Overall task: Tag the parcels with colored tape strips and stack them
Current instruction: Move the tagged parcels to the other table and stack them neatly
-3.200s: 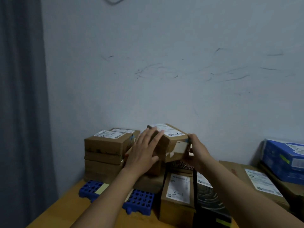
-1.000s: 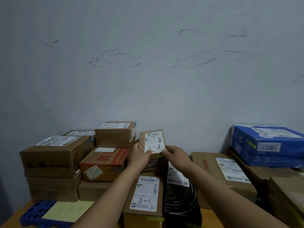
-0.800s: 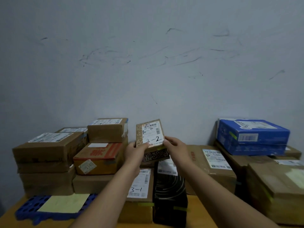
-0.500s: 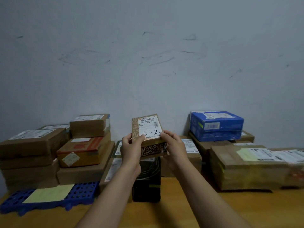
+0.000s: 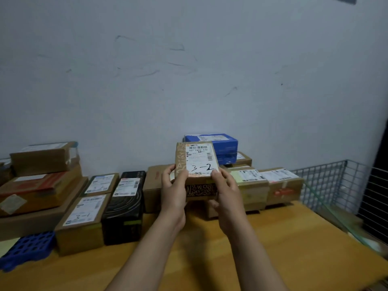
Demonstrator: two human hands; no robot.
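- The 3-2 parcel point(image 5: 199, 162) is held in the air over the surface point(image 5: 273, 238). It is tilted so that its white label faces the camera. It sits in front of the back row of boxes and touches none of them.
- The left hand point(image 5: 175, 190) grips its left near corner and the right hand point(image 5: 225, 190) its right near corner. Both thumbs are pressed on the top face at the label's lower edge, and the fingers are curled underneath.
- No coloured strip is visible on the faces turned this way. The far faces are hidden, so I cannot tell about those.
- The 3-1 parcel point(image 5: 84, 215) and a black box point(image 5: 123, 204) stand side by side to the left. A blue box point(image 5: 218, 143) tops the pile behind, and wire mesh point(image 5: 327, 181) is at the right edge.
- The step in hand is probably reading the number and bringing the parcel to bare wood for tagging.
- To do this well:
  - Lower the parcel flat with the label up, well short of the back row, so nothing gets nudged.
  - Keep one hand pinning it while the other fetches tape. No roll is in view.
  - Put the strip on a plain cardboard face, away from the barcode and the handwritten number.
  - Press the strip down firmly along its whole length.
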